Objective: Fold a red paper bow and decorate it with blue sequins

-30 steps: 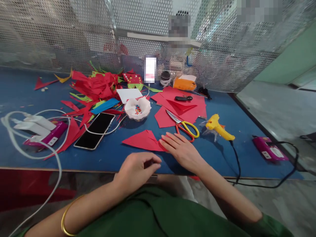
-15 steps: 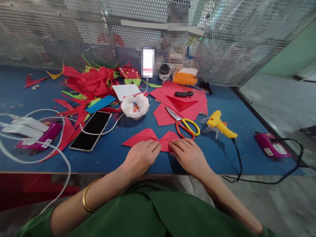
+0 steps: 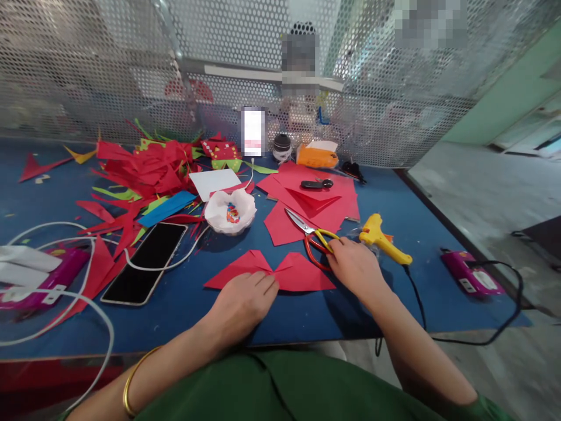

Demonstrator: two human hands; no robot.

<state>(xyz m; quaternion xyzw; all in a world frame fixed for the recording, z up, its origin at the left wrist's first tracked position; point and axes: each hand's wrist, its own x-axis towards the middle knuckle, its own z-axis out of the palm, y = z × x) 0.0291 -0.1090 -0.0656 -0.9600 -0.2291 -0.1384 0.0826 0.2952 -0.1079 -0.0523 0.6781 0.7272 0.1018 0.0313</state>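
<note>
A folded piece of red paper (image 3: 302,275), shaped a bit like a bow with two peaks, lies flat near the table's front edge. My left hand (image 3: 245,304) is closed at its middle, fingers together and pressing on the lower edge; the thumb is hidden. Just beyond the paper's right side, my right hand (image 3: 357,269) has its fingers curled at the scissors' handles. The scissors (image 3: 304,225) have one yellow and one red handle, and their blades point away to the left over red sheets (image 3: 280,225).
A yellow glue gun (image 3: 381,238) with a black cord stands right of my right hand. Beyond the paper is a white scalloped bowl (image 3: 213,213) with small colourful bits. A phone (image 3: 146,263), white cables and a heap of paper scraps (image 3: 144,166) lie left.
My right hand has left the red paper and moved right and up to the scissors' handles. My left hand stays on the paper. The camera view has shifted slightly.
</note>
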